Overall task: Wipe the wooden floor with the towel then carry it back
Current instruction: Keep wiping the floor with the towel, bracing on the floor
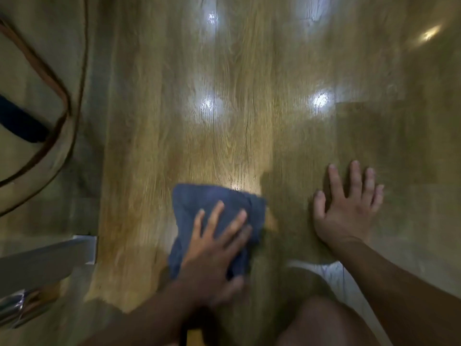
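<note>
At the far left, well apart from both hands, a beige rug (22, 71) with a dark curved trim is seen, and a dark blue strip (22, 121) lies on it. Below that, a pale flat edge (50, 255) and a shiny metal part (15, 305) are seen; what they belong to cannot be told.

The wooden floor (237, 108) fills the middle of the view, and bright spots of light are reflected in it ahead of the hands.

The left hand (212, 250) is laid flat, palm down, on the blue towel (199, 203), with its fingers spread. The towel is pressed against the floor under this hand. It is crumpled, and most of it shows ahead of the fingertips and to the left of the hand; a smaller part shows to the right of the palm. The near part of the towel is hidden under the palm. The hand and the towel are slightly blurred.

To the right of the towel, apart from it, the right hand (346, 208) is laid flat on the bare floor, palm down, with its fingers spread wide. Nothing is held in it.

Between the two forearms, near the bottom edge, a bare knee (324, 320) is seen, and a bit of white cloth (329, 270) shows just behind the right wrist.
</note>
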`<state>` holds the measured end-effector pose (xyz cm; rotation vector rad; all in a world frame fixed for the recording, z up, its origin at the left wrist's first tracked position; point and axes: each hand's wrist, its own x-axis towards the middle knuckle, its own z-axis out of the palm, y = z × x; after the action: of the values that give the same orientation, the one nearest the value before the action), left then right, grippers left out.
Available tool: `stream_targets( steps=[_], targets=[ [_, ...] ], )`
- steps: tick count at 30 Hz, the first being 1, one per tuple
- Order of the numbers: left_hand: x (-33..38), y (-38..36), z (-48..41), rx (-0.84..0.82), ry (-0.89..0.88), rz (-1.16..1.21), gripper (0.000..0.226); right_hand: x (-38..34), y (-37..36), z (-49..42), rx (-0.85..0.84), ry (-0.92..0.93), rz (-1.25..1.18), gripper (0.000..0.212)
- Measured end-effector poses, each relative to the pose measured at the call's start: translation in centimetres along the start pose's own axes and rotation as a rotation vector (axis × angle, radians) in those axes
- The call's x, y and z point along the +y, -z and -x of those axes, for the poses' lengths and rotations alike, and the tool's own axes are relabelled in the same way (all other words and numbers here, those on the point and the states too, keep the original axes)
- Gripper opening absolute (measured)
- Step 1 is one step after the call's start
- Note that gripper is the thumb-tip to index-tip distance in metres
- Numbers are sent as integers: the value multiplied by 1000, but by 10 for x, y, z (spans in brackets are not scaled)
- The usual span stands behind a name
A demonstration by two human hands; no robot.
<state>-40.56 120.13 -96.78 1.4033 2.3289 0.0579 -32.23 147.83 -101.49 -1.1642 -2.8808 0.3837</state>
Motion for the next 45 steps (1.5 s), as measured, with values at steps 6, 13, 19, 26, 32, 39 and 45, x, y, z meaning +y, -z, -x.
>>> stream_targets(
  steps=[6,13,19,26,32,39,45],
  targets=[
    [-47,49,-121,27,-114,-157,89,6,-11,-2,93,34,33,64],
    [-42,81,-187,73,233,-94,94,2,-5,-1,59,9,33,65],
    [46,-5,-10,-5,-38,56,77,2,-7,1,116,28,34,65],
    [-87,114,-280,144,430,-42,84,7,-17,-1,159,41,71,63],
    [13,39,-130,149,367,22,80,-4,5,-3,-6,13,60,65],
    [-13,53,-153,127,277,-117,85,-2,3,-1,7,17,38,64],
    [-76,103,-257,163,510,-62,90,1,-1,0,19,18,31,63]
  ],
)
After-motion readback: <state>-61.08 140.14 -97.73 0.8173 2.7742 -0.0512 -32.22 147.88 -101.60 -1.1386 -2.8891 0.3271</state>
